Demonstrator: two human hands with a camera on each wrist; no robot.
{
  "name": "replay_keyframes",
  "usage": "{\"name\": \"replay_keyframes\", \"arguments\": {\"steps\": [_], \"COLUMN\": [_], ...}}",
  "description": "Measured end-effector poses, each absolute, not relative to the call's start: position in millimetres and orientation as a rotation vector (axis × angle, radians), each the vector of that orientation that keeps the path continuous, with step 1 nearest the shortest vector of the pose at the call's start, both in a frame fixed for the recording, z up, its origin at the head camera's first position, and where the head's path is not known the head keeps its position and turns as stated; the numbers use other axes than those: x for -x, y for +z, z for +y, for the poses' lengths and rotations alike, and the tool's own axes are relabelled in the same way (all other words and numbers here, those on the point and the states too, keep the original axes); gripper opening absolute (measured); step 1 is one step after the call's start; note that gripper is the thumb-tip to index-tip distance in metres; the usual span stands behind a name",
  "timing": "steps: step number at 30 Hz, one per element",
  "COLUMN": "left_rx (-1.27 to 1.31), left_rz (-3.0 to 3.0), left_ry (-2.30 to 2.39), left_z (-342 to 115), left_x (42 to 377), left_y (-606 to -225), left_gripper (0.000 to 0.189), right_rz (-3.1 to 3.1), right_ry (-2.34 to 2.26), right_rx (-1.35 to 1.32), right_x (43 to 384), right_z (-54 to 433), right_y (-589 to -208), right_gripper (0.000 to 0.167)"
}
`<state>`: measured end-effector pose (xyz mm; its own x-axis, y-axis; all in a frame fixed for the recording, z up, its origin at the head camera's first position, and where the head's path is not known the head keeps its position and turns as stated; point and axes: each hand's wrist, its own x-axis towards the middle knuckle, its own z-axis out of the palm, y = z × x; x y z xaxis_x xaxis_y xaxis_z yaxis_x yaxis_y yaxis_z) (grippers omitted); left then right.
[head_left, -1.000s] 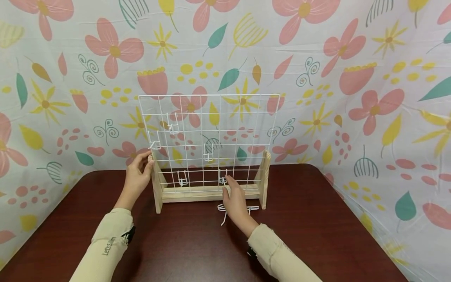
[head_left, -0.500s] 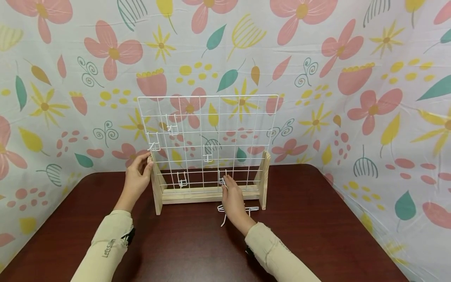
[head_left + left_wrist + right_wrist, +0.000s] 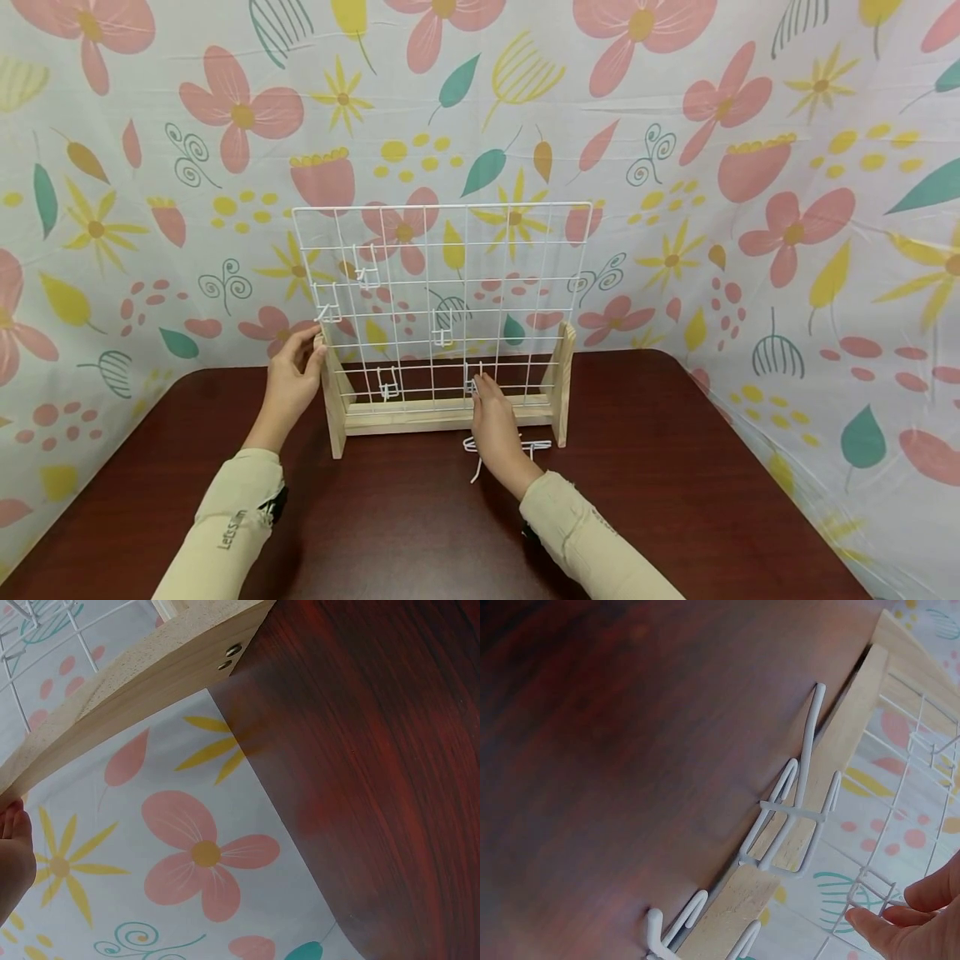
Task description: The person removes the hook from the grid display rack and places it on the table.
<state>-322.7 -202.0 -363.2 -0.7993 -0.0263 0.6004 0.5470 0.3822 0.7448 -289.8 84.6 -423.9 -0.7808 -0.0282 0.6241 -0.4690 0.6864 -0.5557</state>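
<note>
Between the thumb and fingers of the right hand (image 3: 498, 423), a white hook (image 3: 471, 386) is pinched low on the wire grid (image 3: 442, 206). Left of that grip, four other hooks (image 3: 442, 337) hang on the same grid, three of them higher. Just below it, loose hooks (image 3: 541, 445) lie on the table (image 3: 405, 533), partly hidden. Farther left, the left hand (image 3: 295, 373) grips the wooden upright (image 3: 332, 404) near its top.

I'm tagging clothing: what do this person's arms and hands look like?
The left sleeve and right sleeve are cream, the left bearing dark lettering. A black item, partly hidden, shows by each. The left hand and right hand are ungloved.
</note>
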Motion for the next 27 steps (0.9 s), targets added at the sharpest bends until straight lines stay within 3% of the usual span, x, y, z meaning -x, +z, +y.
{"name": "replay_keyframes", "arguments": {"steps": [27], "left_rx": [0.431], "left_rz": [-2.144], "left_ry": [-1.375], "left_z": [-202.4], "left_x": [324.0], "left_y": [-364.4], "left_gripper": [0.036], "right_rz": [-2.306], "right_ry": [0.995], "right_rx": [-0.367], "right_x": [285.1], "right_z": [91.2], "right_y": [-418.3], "right_gripper": [0.030]}}
